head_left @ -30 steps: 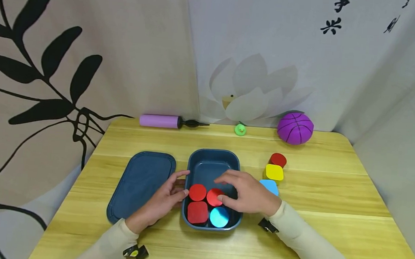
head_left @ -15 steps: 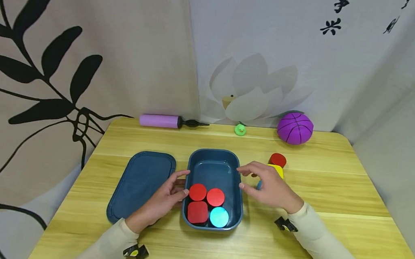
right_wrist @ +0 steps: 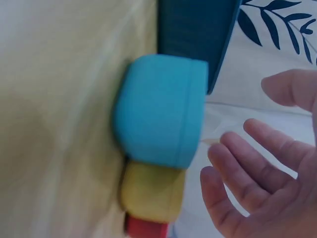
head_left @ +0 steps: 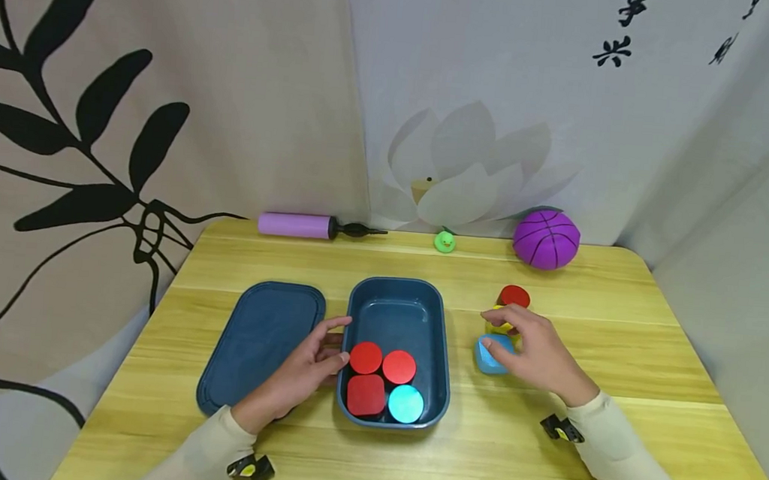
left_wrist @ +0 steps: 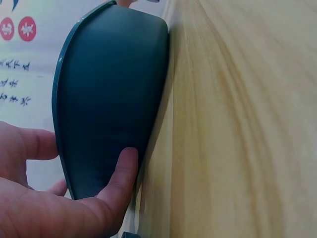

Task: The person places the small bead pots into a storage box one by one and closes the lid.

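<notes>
A dark blue rectangular container (head_left: 397,318) stands on the table with two red round pieces (head_left: 398,367), a red rounded-square piece (head_left: 366,395) and a light blue round piece (head_left: 406,404) in its near half. My left hand (head_left: 307,366) rests against its left side, fingers and thumb spread along the wall (left_wrist: 109,99). On the right, my right hand (head_left: 541,356) hovers with fingers apart just above a blue rounded-square box (right_wrist: 158,109) with a seam near its top. Behind that box come a yellow box (right_wrist: 153,191) and a red round one (head_left: 514,295).
A flat dark blue lid (head_left: 261,343) lies left of the container. Along the back edge of the wooden table (head_left: 613,439) are a purple hand pump (head_left: 296,225), a small green toy (head_left: 445,241) and a purple ball (head_left: 546,239). A printed curtain hangs behind.
My right hand has let go of the red round piece in the container and moved right to above the blue box. My left hand has stayed at the container's side.
</notes>
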`<state>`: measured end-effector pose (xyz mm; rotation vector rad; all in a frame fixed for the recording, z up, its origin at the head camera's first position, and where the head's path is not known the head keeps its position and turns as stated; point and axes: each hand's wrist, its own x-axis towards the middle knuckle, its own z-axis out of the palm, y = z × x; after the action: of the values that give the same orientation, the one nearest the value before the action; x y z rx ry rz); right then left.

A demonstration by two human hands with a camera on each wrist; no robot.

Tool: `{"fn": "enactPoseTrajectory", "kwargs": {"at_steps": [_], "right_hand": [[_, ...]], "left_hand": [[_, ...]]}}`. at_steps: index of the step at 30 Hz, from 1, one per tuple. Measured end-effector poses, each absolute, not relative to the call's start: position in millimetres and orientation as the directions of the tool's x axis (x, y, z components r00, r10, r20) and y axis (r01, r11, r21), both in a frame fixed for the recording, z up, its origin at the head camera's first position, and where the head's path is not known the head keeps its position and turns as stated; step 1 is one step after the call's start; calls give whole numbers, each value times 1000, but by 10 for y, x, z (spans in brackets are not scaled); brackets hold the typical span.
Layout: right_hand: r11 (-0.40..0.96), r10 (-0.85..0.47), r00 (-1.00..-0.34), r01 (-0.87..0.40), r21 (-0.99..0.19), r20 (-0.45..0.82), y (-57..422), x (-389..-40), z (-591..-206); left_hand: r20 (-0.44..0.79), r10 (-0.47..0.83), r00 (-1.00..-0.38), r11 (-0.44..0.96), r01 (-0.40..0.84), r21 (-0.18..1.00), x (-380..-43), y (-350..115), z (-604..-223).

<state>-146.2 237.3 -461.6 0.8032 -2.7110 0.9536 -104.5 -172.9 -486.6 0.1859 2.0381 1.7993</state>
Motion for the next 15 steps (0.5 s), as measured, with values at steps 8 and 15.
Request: {"fn": "enactPoseTrajectory", "kwargs": {"at_steps": [8, 15], "right_hand": [[690, -404, -857, -515, -508, 320, 2555, -1390, -4764], [697, -413, -859, -512, -502, 303, 2602, -1345, -4838]], "left_hand": [[-218, 365, -905, 164, -169, 972, -1047, -1738, -4881], [-218, 371, -903, 162, -168, 972, -1059, -1743, -4899]]}}
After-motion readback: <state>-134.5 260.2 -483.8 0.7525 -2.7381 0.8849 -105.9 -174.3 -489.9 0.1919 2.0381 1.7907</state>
